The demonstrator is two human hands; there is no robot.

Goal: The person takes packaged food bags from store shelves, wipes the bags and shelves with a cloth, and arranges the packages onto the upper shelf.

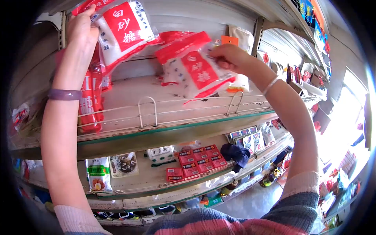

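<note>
My left hand [83,25] is raised at the upper left, its fingers closed on the edge of a red and white sugar bag [124,29] held above the upper shelf [129,90]. At the right, my right hand [231,58] pinches the right side of a second red and white sugar bag [199,70], which hangs tilted over the same shelf. Behind this second bag, more red and white packaging shows in part. Red packets [91,100] stand at the shelf's left, below my left hand.
A wire rail [176,113] runs along the upper shelf's front edge. The lower shelf holds red boxes [197,160], a green and white packet [99,174] and a dark cloth [235,154]. More stocked shelves and a bright window are at the right.
</note>
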